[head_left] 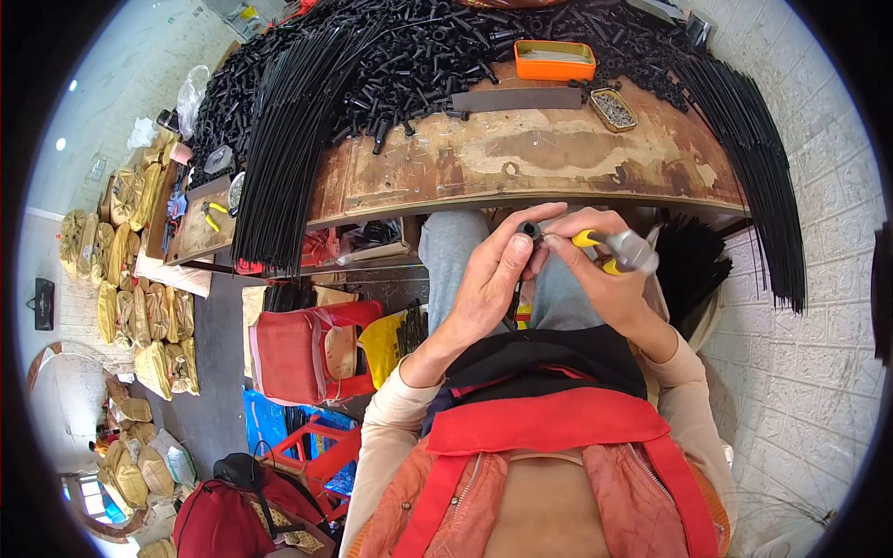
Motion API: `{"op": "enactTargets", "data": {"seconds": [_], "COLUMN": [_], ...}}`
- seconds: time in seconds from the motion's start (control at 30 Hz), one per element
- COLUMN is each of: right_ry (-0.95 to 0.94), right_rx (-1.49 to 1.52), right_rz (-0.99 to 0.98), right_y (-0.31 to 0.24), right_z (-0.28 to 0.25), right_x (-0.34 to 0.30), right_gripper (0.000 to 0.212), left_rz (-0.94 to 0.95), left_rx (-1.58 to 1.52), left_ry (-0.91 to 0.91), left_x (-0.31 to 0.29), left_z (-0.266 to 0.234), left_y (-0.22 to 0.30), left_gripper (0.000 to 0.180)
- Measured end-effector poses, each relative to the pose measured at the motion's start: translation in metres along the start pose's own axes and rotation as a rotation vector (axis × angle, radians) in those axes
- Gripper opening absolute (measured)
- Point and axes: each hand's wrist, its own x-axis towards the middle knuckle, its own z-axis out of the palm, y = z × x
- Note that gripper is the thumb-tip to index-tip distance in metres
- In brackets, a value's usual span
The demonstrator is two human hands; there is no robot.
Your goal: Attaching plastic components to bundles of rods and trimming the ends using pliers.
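Observation:
My left hand [488, 274] is closed round a short black tubular part [528, 229], whose round hole faces up between thumb and fingers. Close beside it, my right hand [605, 293] has its thumb and fingertips at the edge of the same part. Pliers [634, 251] with yellow grips are tucked in the right hand. Their metal head, slightly blurred, sticks out to the right. Both hands are over my lap, just in front of the bench edge. What the right fingertips pinch is too small to make out.
The worn wooden bench [558, 177] carries a heap of black tubular parts [400, 70], bundles of thin black rods [293, 139], an orange box [555, 61] and a small tray of metal bits [613, 109]. Yellow-handled pliers [212, 221] lie left. A red chair [293, 356] stands below.

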Motion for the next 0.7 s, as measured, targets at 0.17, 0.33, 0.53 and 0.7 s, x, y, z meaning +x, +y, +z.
{"op": "enactTargets", "data": {"seconds": [0.17,0.33,0.53,0.7], "right_ry": [-0.097,-0.056,-0.079,-0.078], "right_rx": [-0.363,0.004,-0.181,-0.217], "right_rz": [-0.397,-0.109,-0.200,-0.277], "right_y": [0.003,-0.001,0.003,0.004], "right_z": [-0.009,0.002,0.000,0.000], "right_x": [0.012,0.005,0.005,0.006], "right_gripper": [0.023,0.016,0.020,0.023], "left_rz": [0.000,-0.046,-0.033,-0.039], "left_rx": [-0.069,-0.090,-0.098,-0.139], "left_ry": [-0.004,-0.020,-0.041,-0.038], "left_x": [0.000,-0.002,-0.002,-0.002], "left_z": [-0.001,-0.006,-0.009,-0.008], "left_y": [-0.003,-0.002,0.000,-0.001], "left_gripper": [0.052,0.061,0.062,0.063]}}
